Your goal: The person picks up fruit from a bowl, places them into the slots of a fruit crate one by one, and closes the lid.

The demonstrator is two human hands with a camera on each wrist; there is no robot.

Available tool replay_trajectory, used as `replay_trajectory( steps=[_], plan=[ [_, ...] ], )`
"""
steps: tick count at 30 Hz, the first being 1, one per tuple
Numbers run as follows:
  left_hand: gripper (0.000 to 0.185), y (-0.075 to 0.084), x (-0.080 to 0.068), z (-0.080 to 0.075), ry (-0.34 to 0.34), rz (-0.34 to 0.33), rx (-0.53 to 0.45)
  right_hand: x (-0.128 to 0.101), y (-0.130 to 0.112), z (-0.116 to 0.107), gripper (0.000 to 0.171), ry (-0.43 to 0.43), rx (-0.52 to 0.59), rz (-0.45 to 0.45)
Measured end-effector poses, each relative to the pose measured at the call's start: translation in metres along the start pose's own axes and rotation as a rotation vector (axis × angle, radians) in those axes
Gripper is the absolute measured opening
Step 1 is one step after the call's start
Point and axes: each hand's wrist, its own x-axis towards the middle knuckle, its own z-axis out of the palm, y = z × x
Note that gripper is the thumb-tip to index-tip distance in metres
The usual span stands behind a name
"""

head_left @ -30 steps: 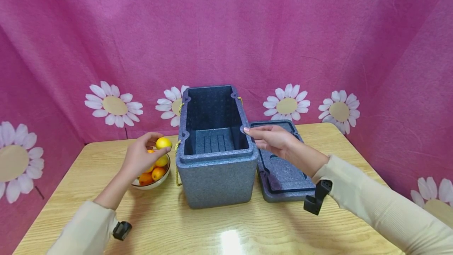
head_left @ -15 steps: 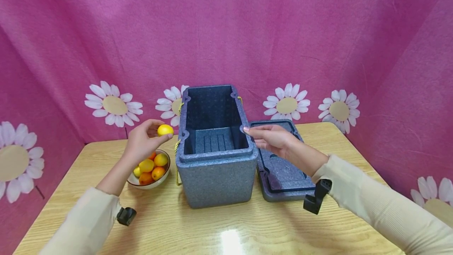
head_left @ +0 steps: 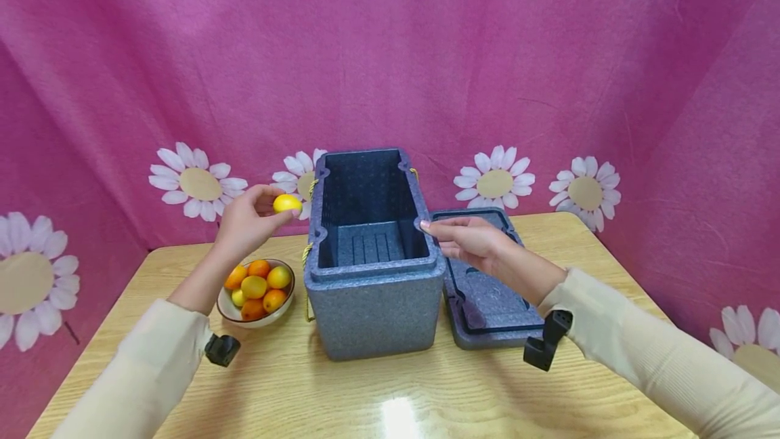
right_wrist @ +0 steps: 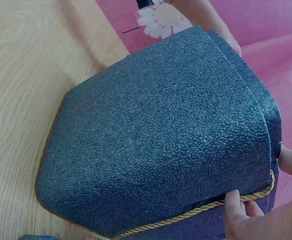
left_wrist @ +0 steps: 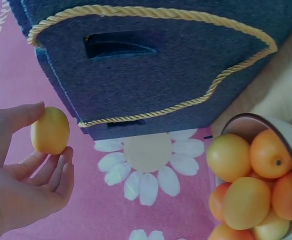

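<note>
A small yellow fruit (head_left: 287, 204) sits left of centre in the head view, pinched in the left hand (head_left: 248, 222) just beside the open foam cooler box (head_left: 372, 269) — above the fruit bowl (head_left: 256, 292). The right hand (head_left: 472, 241), fingers nearly straight, touches the box's right rim; its lid (head_left: 487, 297) lies on the tabletop (head_left: 390, 391) to the right.

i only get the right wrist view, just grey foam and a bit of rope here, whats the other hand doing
Observer: The left hand pinches a small yellow fruit, raised beside the open foam box.
Operator: where did it get that from
Observer: I can't say, but a bowl of orange and yellow fruit sits on the table just left of the box.
Operator: anything in the box yet
Observer: The head view shows only its bare ribbed floor.
Operator: and the lid
Observer: The lid lies inner side up on the table, right of the box, under the right hand.
</note>
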Motion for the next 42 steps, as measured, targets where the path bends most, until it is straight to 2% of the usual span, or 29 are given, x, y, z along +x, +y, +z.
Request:
replay_trajectory(
  steps=[7, 13, 25, 42],
  plan=[
    [0.051, 0.010, 0.006, -0.005, -0.024, -0.043, -0.005, 0.000, 0.000, 0.001, 0.064, -0.003, -0.012, -0.003],
    [0.050, 0.020, 0.014, -0.007, -0.032, -0.044, -0.010, -0.001, 0.001, 0.001, 0.065, 0.005, -0.018, 0.000],
    [0.054, 0.039, 0.034, -0.002, -0.078, -0.096, -0.058, 0.001, 0.002, 0.000, 0.064, -0.007, -0.024, 0.002],
    [0.046, 0.082, 0.067, 0.005, -0.084, -0.056, -0.042, 0.000, 0.000, 0.001, 0.064, -0.016, -0.024, -0.002]
  ],
)
